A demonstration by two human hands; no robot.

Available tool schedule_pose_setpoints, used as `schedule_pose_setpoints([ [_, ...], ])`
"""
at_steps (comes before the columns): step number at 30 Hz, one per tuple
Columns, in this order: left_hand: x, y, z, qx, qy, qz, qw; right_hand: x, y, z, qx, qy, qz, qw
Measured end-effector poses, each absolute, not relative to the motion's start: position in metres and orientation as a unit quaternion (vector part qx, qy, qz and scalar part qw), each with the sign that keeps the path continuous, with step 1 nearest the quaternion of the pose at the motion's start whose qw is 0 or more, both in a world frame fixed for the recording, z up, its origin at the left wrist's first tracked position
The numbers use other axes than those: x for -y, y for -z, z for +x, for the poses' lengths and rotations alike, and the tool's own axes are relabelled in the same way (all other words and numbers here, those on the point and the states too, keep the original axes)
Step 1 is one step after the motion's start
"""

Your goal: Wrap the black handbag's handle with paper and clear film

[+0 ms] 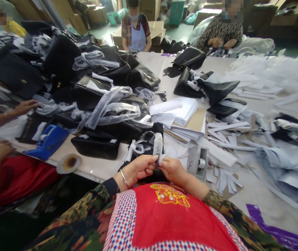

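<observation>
Close to my body, at the table's front edge, my left hand [143, 166] and my right hand [174, 170] meet fingertip to fingertip. Both pinch the lower end of a bag strap wrapped in clear plastic [158, 143], which stands up from between the fingers. Behind and below them is a black bag [149, 150], partly hidden by the hands, with more white-wrapped strap [132, 150] on its left. A grey tape dispenser [199, 162] stands just right of my right hand.
Black bags [96, 146] are heaped to the left, beside a blue tape dispenser [47, 141] and a tape roll [69, 164]. White paper sheets [182, 111], paper strips [227, 134] and scissors [162, 96] lie ahead. A co-worker's hands reach in from the left; other people work across the table.
</observation>
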State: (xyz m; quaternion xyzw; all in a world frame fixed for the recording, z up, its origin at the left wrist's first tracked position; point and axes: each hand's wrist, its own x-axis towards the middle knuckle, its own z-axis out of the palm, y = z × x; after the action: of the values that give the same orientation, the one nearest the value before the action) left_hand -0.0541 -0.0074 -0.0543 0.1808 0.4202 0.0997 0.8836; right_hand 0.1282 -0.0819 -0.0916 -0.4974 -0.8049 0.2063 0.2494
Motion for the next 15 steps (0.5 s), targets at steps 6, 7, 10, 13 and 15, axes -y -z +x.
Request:
schedule_pose_setpoints([
  [6, 0.017, 0.058, -0.047, -0.472, -0.188, 0.288, 0.811, 0.079, 0.089, 0.128, 0.764, -0.274, -0.520, 0.267],
  [7, 0.018, 0.058, -0.047, -0.484, -0.201, 0.316, 0.791, 0.077, 0.086, 0.129, 0.722, -0.343, -0.525, 0.291],
  [10, 0.024, 0.055, -0.052, -0.492, -0.222, 0.480, 0.692, 0.070, 0.077, 0.132, 0.499, -0.599, -0.512, 0.360],
  [13, 0.030, 0.053, -0.056, -0.439, -0.234, 0.652, 0.572, 0.061, 0.070, 0.133, 0.267, -0.748, -0.467, 0.389],
  [15, 0.033, 0.054, -0.057, -0.412, -0.242, 0.708, 0.519, 0.055, 0.068, 0.130, 0.205, -0.769, -0.463, 0.391],
])
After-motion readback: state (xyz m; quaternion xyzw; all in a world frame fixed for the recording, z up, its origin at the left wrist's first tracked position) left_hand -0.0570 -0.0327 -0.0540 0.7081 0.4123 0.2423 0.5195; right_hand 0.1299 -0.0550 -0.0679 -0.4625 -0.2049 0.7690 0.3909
